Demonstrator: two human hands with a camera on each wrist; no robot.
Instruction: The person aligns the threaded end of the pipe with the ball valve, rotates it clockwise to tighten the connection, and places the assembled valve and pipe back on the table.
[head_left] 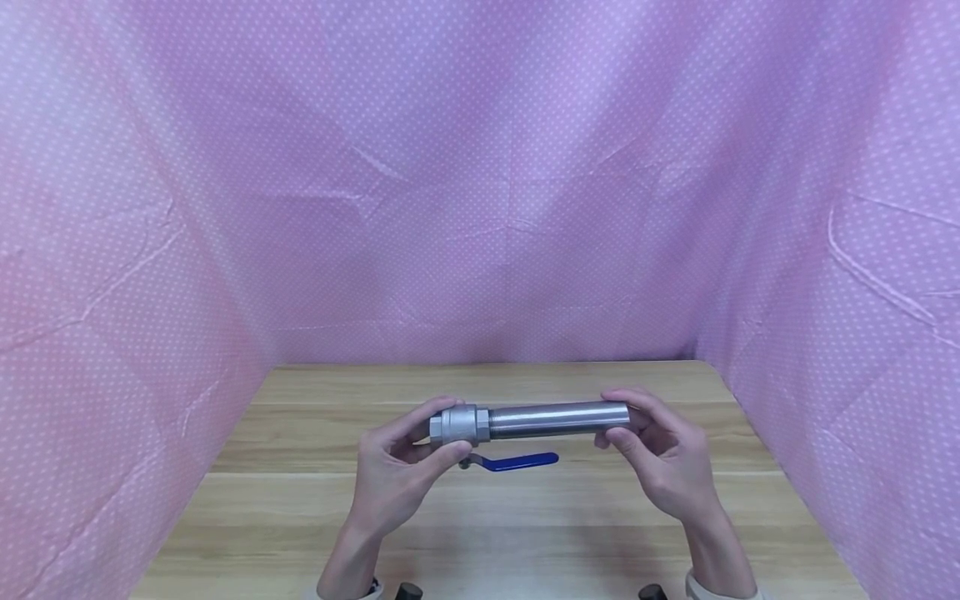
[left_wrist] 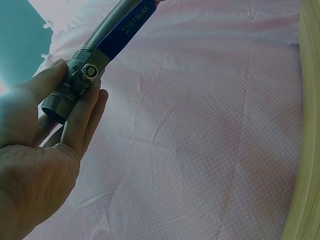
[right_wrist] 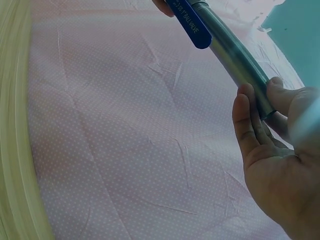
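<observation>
My left hand (head_left: 396, 475) grips a silver ball valve (head_left: 459, 424) by its body, thumb on the near side and fingers behind. The valve's blue lever handle (head_left: 521, 462) points right, running below a shiny metal pipe (head_left: 558, 419). This pipe meets the valve's right-hand end, with threads showing at the joint. My right hand (head_left: 667, 467) pinches the pipe's far right end between thumb and fingers. Both parts are held up level over the table. In the left wrist view the handle (left_wrist: 127, 30) carries printed lettering, and the valve's free end is an open bore.
A light wood-grain table (head_left: 495, 533) lies beneath the hands. Pink dotted cloth (head_left: 480, 208) hangs at the back and on both sides. Two dark round-ended objects (head_left: 408, 592) poke in at the bottom edge of the head view.
</observation>
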